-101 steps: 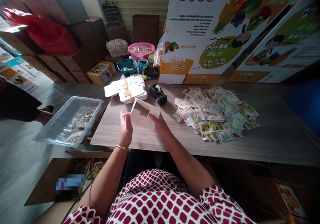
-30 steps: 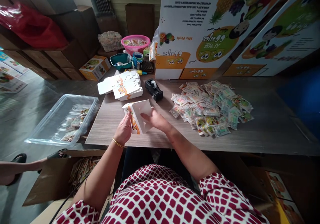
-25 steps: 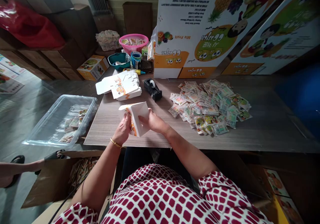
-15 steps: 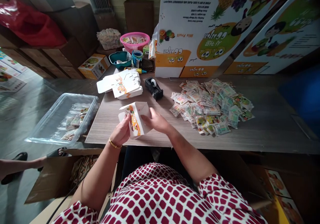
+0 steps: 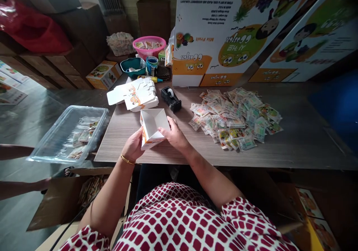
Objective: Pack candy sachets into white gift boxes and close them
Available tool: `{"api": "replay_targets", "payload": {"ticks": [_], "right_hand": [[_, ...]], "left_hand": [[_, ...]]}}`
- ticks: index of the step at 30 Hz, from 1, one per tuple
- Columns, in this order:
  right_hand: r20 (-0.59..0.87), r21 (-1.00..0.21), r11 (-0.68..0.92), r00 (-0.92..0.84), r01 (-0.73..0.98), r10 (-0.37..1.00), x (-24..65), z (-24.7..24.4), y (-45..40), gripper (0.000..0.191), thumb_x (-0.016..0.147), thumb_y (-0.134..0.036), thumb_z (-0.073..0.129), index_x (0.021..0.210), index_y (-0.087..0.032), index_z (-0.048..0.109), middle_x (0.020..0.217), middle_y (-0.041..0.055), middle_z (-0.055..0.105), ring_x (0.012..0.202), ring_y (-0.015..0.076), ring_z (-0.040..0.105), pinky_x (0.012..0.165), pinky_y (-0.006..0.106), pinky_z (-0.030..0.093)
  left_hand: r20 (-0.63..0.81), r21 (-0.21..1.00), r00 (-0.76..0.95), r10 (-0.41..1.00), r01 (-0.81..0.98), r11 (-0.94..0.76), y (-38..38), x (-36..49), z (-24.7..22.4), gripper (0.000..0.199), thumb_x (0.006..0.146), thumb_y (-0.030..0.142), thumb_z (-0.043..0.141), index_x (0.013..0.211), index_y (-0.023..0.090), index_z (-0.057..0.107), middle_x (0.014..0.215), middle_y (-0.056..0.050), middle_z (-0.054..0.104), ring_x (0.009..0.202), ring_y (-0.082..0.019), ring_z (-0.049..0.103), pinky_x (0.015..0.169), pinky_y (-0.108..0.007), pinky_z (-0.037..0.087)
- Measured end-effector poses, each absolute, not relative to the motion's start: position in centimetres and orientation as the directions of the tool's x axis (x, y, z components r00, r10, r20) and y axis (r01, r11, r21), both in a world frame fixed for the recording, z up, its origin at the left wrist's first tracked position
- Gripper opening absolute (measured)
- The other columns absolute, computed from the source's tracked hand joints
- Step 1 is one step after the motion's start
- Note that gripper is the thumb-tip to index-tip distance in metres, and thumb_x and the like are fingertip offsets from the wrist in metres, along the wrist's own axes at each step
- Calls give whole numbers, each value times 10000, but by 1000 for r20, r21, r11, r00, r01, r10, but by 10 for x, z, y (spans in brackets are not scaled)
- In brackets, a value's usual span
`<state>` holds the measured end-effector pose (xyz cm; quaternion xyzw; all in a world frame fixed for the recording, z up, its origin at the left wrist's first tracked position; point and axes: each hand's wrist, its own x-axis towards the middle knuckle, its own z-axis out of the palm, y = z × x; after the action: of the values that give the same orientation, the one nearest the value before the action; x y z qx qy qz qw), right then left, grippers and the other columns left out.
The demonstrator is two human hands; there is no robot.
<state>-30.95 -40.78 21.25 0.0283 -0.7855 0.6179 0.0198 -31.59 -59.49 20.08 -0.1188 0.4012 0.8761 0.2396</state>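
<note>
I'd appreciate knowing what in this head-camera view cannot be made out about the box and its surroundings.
Head view:
Box outer print: hidden by left hand and right hand.
Sachets text: too small.
Tray contents: blurred by clear plastic.
Nearby person: cut off by left edge.

Tape dispenser (image 5: 170, 99) on the table (image 5: 120, 146), between box blanks (image 5: 133, 99) and a sachet pile (image 5: 235, 119)
</note>
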Motion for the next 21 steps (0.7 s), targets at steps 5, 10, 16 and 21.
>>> {"api": "replay_targets", "payload": {"ticks": [5, 10, 16, 21], "right_hand": [[20, -976, 213, -995, -41, -97, -305, 206, -410, 627, 989, -484, 562, 1529, -195, 426, 1484, 159, 550, 1361, 280, 547, 1159, 463, 442], [73, -926, 369, -996, -83, -41, -318, 192, -371, 447, 1010, -446, 556, 1377, -192, 578, 1393, 138, 622, 1162, 225, 662, 1035, 384, 520], [251, -436, 896, -944, 87, 213, -358, 189, -284, 394, 987, -291, 589, 1328, -98, 623, 1311, 213, 669, 1283, 328, 553, 1127, 468, 399], [85, -96, 985, -985, 141, 149, -393, 184, -244, 319, 987, -301, 578, 1228, -127, 693, 1255, 178, 702, 1193, 315, 589, 1030, 410, 429]], "left_hand": [[-293, 831, -943, 159, -333, -445, -598, -307, 225, 445, 972, 470, 607, 1303, 172, 616, 1128, -90, 774, 1001, -232, 748, 922, -357, 599], [201, 790, -979, -23, 148, 595, -640, -314, 256, 380, 944, 553, 609, 1126, 220, 636, 925, -50, 753, 764, -214, 704, 664, -291, 537], [225, 223, -791, 569, 610, 760, -651, -349, 206, 546, 1020, 511, 341, 1332, 207, 671, 994, -143, 774, 886, -309, 713, 813, -412, 536], [175, 121, -758, 628, 650, 750, -639, -384, 181, 537, 1041, 471, 323, 1364, 220, 672, 999, -138, 777, 932, -315, 704, 871, -427, 515]]}}
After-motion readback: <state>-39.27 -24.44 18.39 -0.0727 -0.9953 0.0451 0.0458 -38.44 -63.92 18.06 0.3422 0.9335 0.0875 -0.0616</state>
